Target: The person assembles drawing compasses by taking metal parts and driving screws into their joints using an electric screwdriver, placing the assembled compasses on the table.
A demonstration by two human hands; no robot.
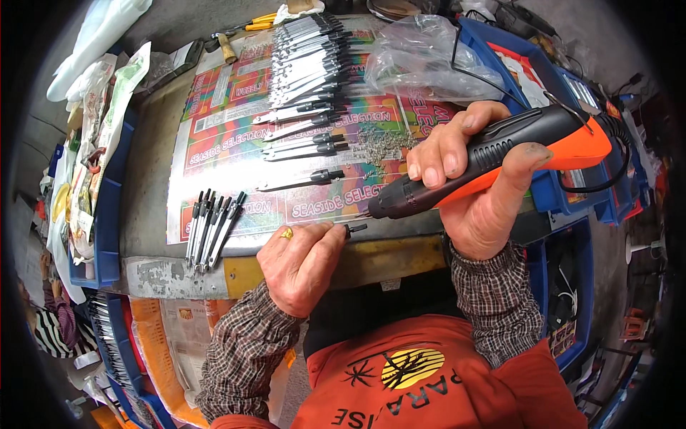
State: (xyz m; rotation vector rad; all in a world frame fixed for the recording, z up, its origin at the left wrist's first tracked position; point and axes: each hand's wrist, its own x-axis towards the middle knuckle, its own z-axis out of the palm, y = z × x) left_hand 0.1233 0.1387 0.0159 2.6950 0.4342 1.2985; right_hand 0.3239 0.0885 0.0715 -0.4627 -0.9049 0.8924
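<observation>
My right hand is wrapped round an orange-and-black electric screwdriver, its bit pointing left and down. Just below that bit, at the table's front edge, my left hand is closed on a slim pen-like tool. Only its black end shows past the fingers; the rest is hidden under the hand. Similar black-and-silver pen-like tools lie in a small bunch left of my left hand. A long overlapping row of them runs toward the far side. Tiny metal screws are scattered beside this row.
Colourful printed card covers much of the table. A clear plastic bag lies at the far right, by blue bins. Another blue bin stands at the left. A cord runs from the screwdriver. Yellow-handled tools lie at the back.
</observation>
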